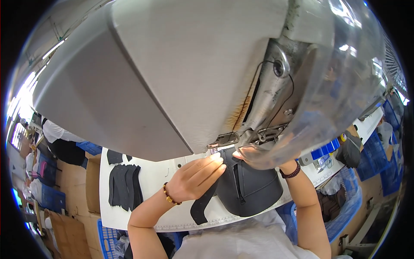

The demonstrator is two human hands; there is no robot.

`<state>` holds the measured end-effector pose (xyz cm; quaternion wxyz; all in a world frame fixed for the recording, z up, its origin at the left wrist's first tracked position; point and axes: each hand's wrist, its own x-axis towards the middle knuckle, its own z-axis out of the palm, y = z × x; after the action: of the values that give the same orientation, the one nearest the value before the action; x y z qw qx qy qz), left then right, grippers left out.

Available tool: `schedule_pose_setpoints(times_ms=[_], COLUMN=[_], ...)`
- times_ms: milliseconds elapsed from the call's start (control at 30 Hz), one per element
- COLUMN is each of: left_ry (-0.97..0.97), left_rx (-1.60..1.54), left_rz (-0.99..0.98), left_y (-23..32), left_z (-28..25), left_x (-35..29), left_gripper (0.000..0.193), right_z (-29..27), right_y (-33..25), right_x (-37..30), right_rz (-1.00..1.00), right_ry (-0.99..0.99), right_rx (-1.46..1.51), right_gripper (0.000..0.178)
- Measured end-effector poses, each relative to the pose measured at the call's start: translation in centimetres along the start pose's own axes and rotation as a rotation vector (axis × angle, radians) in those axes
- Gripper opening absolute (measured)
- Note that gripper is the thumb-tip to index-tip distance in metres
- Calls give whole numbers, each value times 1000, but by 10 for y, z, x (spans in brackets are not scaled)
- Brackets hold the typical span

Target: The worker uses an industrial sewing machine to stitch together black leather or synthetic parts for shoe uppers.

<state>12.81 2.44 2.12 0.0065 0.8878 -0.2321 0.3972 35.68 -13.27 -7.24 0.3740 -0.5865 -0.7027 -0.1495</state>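
Machine head (151,73) fills the far side of my view, its working end just beyond the hands. Worktop (157,185) lies beneath; its white surface bears the work's weight, I judge. Black piece (258,194) sits right of centre, far end at the machine, broad end toward me, presumably so the narrow part meets the working end. Left hand (194,177): fingertips drawn together at its far left edge, likely for fine steering; gripping or merely pressing, cannot tell. Right hand (286,163): on the far right side, part-seen through plastic, probably steadying; grip cannot be told. Black strip (199,210) trails toward me from beneath the left hand.

Surroundings: clear shield (332,108) stands between my eyes and the right hand, blurring it. Blue basket (355,194), right of the worktop, holds dark material. Cut black pieces (125,185) lie left, side by side, apparently within reach. Dark thread (292,86) hangs looped on the machine head.
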Motion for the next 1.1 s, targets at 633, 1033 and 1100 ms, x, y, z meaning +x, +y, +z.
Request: schedule_pose_setpoints(times_ms=[633, 1033, 1100], left_ry=[-42, -53, -84], left_rx=[172, 171, 194], left_rz=[-22, -44, -84], left_y=[1, 3, 3], left_z=[-8, -9, -11], left_x=[7, 14, 6], left_gripper=[23, 25, 26], right_z=[-14, -34, -14], right_y=[-2, -2, 6], right_x=[34, 30, 32], right_rz=[-69, 190, 450], right_ry=[-604, -350, -276], right_rx=[-214, 394, 798], right_gripper=[13, 24, 22])
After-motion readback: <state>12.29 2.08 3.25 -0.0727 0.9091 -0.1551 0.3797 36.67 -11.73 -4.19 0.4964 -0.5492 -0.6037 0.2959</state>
